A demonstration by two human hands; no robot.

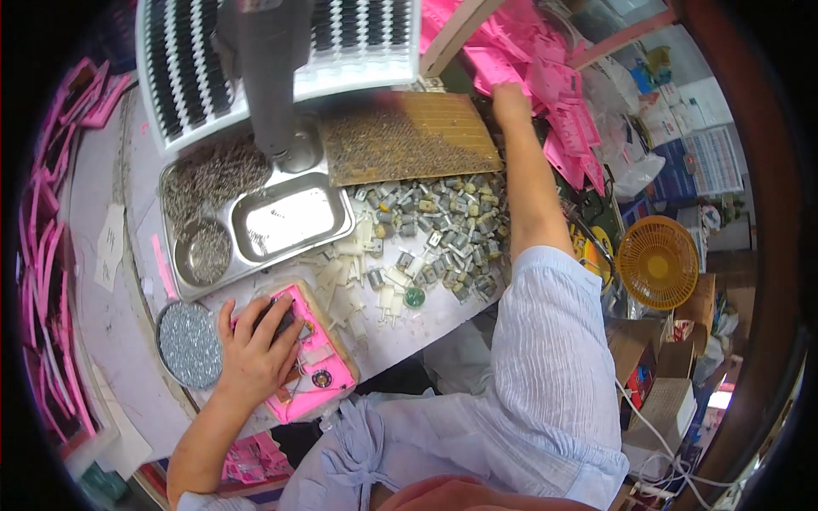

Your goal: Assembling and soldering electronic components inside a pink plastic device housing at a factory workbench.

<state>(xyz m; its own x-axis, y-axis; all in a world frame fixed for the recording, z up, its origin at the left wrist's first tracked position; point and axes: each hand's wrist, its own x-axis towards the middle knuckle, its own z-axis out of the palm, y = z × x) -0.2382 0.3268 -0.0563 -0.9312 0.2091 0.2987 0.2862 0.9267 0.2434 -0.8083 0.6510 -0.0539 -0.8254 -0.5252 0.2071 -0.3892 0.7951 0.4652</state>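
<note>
Pale blue crinkled cloth, the loose shirt (554, 349) of the person, sits closest to the lens at the foot of the head view. Beyond it I see a bright pink rectangular plastic housing (339, 366), open side up on a pale padded block, just past the person's lap at the near edge of the white table (409, 334). Its shell carries a round black part (321, 378) with a metallic centre, a pale flat piece and some thin wires (too fine for me to trace from this far off). A dark oblong piece (274, 319) shows among the fingers of the left hand (258, 351), which lies spread over the housing's left side; the housing reaches out to the right, beneath and beyond those fingers. Whether they grasp the dark piece or only press it, I cannot tell. Far up and across, the right hand (511, 102) is at a heap of pink plastic shells (569, 119), its fingertips too indistinct for me to say whether they grasp one. Small grey block-shaped parts (460, 230) lie loose between the two hands.
</note>
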